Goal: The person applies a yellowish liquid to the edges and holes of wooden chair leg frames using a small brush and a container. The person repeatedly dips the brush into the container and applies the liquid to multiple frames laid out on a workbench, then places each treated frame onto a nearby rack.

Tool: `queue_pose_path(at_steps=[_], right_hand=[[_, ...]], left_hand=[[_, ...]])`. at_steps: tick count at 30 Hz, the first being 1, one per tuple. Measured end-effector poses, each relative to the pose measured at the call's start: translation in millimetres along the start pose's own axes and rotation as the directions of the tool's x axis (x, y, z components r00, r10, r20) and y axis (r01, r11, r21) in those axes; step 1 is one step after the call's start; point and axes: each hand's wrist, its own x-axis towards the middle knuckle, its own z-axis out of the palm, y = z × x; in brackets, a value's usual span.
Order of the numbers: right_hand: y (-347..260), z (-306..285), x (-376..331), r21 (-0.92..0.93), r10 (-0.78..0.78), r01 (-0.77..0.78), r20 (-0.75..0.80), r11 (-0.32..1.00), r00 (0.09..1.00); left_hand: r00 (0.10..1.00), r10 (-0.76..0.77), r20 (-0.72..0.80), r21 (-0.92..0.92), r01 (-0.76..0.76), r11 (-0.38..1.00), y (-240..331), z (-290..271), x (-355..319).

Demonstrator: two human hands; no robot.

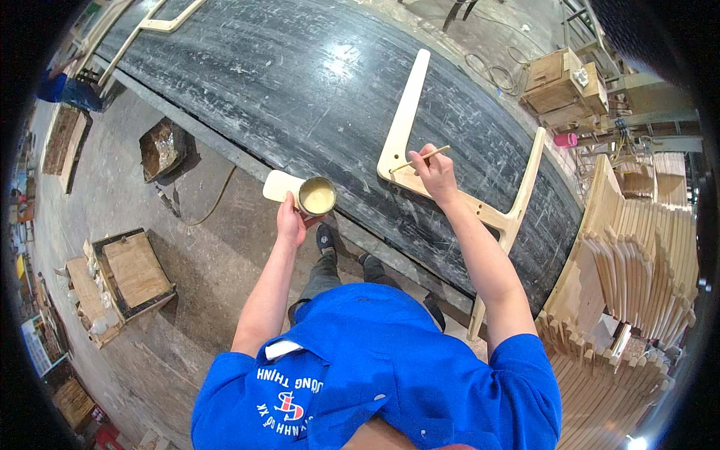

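Looks mid-job; can't split finished spots from remaining ones at this range. Concrete floor, gritty; slat stacks at 3 o'clock, wooden crate at 9. Dark, scuffed, scratched table spans 10 to 4 via 12. Pale wood frame lies on it at 1–2 o'clock. Left hand, 9–10 o'clock: fingers wrapped round a can of yellowish paste, flat paddle alongside. Right hand, 2 o'clock: fingers pinched on a thin stick, tip at the frame's corner, just beside a dark hole.
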Motion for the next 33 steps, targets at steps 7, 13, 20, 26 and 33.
queue_pose_path(at_steps=[7,13,20,26,33], right_hand=[[12,18,4,-0.086,-0.026,0.029,0.041,0.996,0.999],[9,10,11,-0.18,-0.073,0.086,0.077,0.98,0.994],[6,-7,26,0.002,0.01,-0.01,0.036,1.0,0.999],[19,1,34,-0.048,-0.003,0.003,-0.001,0.999,1.0],[24,-4,46,-0.228,-0.191,0.248,0.245,0.942,0.95]], left_hand=[[1.0,-0.006,0.017,0.026,0.006,1.0,1,5,-4],[1.0,-0.019,0.005,0.031,0.019,0.999,-2,5,-6],[1.0,-0.011,-0.009,0.027,0.012,1.0,-3,3,-10],[0.999,-0.011,-0.04,0.019,0.012,1.0,-5,6,-13],[0.999,0.006,-0.049,0.022,-0.004,1.0,-9,2,-21]])
